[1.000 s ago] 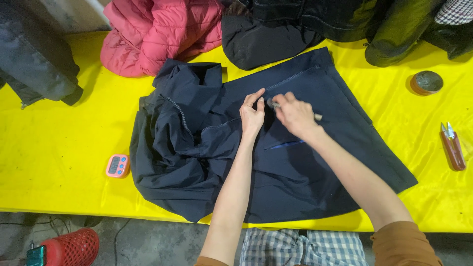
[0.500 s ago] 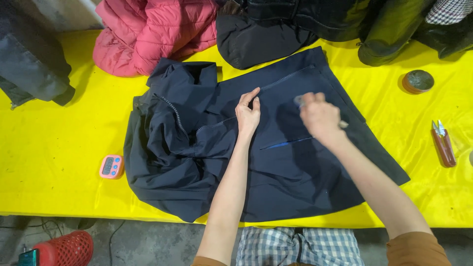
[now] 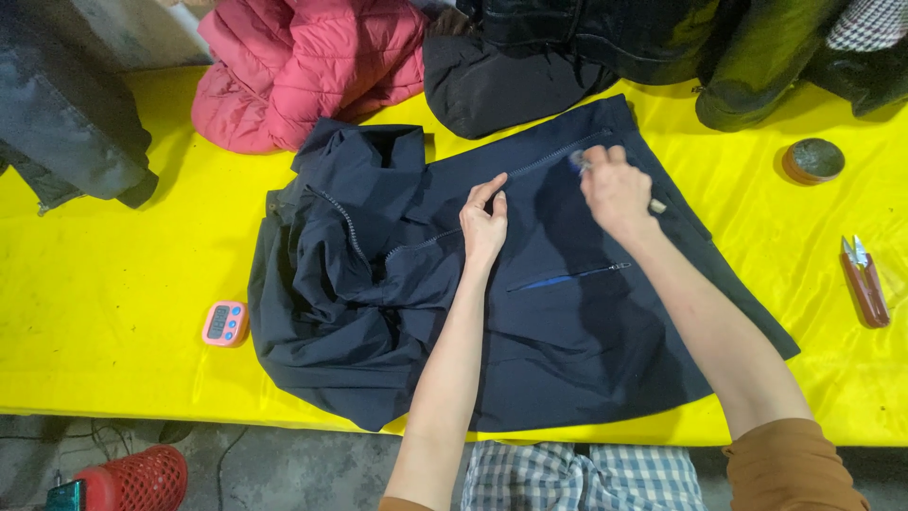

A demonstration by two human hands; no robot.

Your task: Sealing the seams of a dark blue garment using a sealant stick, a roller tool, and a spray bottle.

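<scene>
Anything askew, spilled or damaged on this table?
Nothing spilled or visibly damaged. The navy jacket lies flat under the right hand, but its left side is bunched into folds beyond the left hand.
</scene>
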